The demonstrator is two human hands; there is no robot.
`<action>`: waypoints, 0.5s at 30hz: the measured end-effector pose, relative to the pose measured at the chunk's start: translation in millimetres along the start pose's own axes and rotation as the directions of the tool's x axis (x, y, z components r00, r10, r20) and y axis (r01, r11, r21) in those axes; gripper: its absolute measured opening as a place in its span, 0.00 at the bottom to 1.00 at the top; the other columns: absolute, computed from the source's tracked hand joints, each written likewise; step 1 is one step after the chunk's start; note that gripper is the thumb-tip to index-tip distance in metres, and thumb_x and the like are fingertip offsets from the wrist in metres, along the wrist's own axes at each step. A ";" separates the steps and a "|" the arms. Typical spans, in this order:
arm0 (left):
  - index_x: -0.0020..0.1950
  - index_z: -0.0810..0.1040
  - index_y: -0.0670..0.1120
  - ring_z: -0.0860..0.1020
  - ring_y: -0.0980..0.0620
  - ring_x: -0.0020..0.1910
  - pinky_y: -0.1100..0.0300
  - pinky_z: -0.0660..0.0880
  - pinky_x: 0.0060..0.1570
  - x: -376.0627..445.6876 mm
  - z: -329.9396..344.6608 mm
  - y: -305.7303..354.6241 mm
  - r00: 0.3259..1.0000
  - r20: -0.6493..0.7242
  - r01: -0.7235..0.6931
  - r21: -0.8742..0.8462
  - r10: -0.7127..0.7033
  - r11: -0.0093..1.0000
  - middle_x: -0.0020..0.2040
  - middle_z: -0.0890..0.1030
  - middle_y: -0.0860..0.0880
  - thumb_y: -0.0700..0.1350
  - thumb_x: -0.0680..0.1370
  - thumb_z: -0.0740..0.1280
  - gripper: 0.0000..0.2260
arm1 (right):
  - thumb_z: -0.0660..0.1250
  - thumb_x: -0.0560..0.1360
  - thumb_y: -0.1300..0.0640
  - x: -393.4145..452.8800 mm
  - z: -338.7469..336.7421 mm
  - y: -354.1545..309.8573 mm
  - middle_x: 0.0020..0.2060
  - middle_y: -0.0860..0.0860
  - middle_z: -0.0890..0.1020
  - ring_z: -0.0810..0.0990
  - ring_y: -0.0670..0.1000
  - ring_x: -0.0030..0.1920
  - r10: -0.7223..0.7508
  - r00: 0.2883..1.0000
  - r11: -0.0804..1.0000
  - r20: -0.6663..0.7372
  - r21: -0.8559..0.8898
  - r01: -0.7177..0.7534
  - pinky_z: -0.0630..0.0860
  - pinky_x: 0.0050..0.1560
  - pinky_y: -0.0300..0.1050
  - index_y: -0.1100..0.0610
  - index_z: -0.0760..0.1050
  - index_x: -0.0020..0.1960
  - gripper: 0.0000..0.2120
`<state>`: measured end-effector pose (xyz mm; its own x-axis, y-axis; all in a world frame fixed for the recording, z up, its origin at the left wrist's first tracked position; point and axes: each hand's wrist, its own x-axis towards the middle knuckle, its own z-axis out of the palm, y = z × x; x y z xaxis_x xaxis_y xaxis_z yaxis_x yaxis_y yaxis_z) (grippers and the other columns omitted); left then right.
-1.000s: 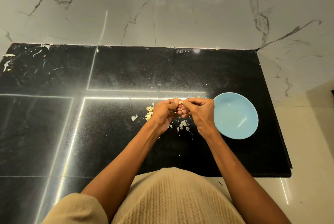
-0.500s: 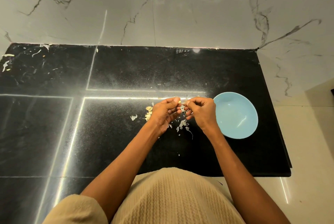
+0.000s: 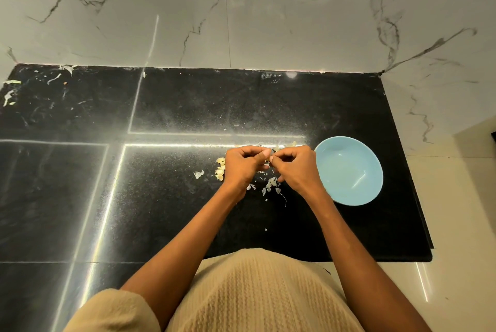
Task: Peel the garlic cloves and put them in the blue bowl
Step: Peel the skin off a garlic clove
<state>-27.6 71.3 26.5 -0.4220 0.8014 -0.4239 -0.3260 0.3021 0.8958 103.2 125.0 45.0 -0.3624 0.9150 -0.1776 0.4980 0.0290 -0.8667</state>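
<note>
My left hand (image 3: 245,166) and my right hand (image 3: 296,168) meet fingertip to fingertip over the black counter (image 3: 174,106). Both pinch one small garlic clove (image 3: 271,158), which is almost wholly hidden between the fingers. Several unpeeled garlic cloves (image 3: 220,166) lie just left of my left hand. Loose white garlic skins (image 3: 271,184) are scattered on the counter below and between the hands. The blue bowl (image 3: 349,170) stands right beside my right hand, and nothing shows inside it.
The black counter ends at a marble wall (image 3: 241,9) behind and at a pale floor (image 3: 461,211) on the right. A few vegetable scraps (image 3: 12,90) lie at the far left corner. Another skin flake (image 3: 199,174) lies left of the cloves.
The two hands stay together over the same spot; the fingers have shifted slightly on the clove. The bowl and the cloves have not moved.
</note>
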 end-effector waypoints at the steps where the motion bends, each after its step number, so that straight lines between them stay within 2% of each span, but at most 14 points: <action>1: 0.46 0.86 0.40 0.85 0.49 0.40 0.56 0.83 0.44 -0.1 0.1 0.0 1.000 0.001 -0.006 0.006 0.006 1.000 0.41 0.87 0.45 0.38 0.76 0.74 0.01 | 0.73 0.76 0.60 -0.2 -0.1 0.0 0.31 0.49 0.84 0.83 0.49 0.30 0.003 1.000 1.000 0.000 0.010 -0.003 0.80 0.29 0.41 0.57 0.87 0.41 0.06; 4: 0.45 0.85 0.41 0.85 0.49 0.40 0.58 0.82 0.42 -1.2 1.3 0.1 1.000 -0.001 -0.020 0.015 0.020 1.000 0.40 0.86 0.46 0.37 0.76 0.73 0.01 | 0.73 0.76 0.61 -1.9 -0.8 -0.9 0.31 0.49 0.84 0.83 0.47 0.28 -0.013 1.000 1.000 -0.003 -0.007 0.013 0.78 0.28 0.36 0.59 0.87 0.42 0.06; 7: 0.44 0.85 0.41 0.85 0.51 0.39 0.60 0.81 0.40 -2.6 2.5 0.5 1.000 -0.009 -0.023 0.016 0.023 1.000 0.39 0.86 0.47 0.36 0.76 0.73 0.03 | 0.73 0.76 0.59 -1.8 0.3 -0.3 0.31 0.49 0.85 0.84 0.49 0.29 -0.045 0.999 0.997 -0.017 -0.059 0.044 0.83 0.32 0.44 0.58 0.87 0.40 0.08; 10: 0.44 0.85 0.41 0.86 0.48 0.40 0.58 0.82 0.42 -2.5 1.8 -0.3 1.000 -0.005 -0.018 0.014 0.018 1.000 0.40 0.86 0.45 0.36 0.76 0.73 0.02 | 0.73 0.75 0.58 -1.6 2.0 1.1 0.30 0.48 0.85 0.84 0.49 0.30 -0.073 0.997 0.995 -0.026 -0.068 0.071 0.85 0.35 0.49 0.57 0.87 0.38 0.08; 15: 0.45 0.85 0.40 0.84 0.49 0.36 0.60 0.81 0.41 -2.8 0.4 3.0 1.000 0.004 -0.003 -0.012 0.003 1.000 0.39 0.86 0.45 0.36 0.76 0.73 0.01 | 0.74 0.75 0.61 -2.0 0.5 0.8 0.31 0.49 0.85 0.84 0.49 0.28 -0.048 0.999 0.999 -0.025 0.014 0.048 0.81 0.30 0.41 0.57 0.87 0.41 0.06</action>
<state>-27.1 70.1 30.4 -0.4196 0.8043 -0.4208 -0.3350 0.2936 0.8953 103.9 123.0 44.4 -0.3657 0.9224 -0.1244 0.4687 0.0670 -0.8808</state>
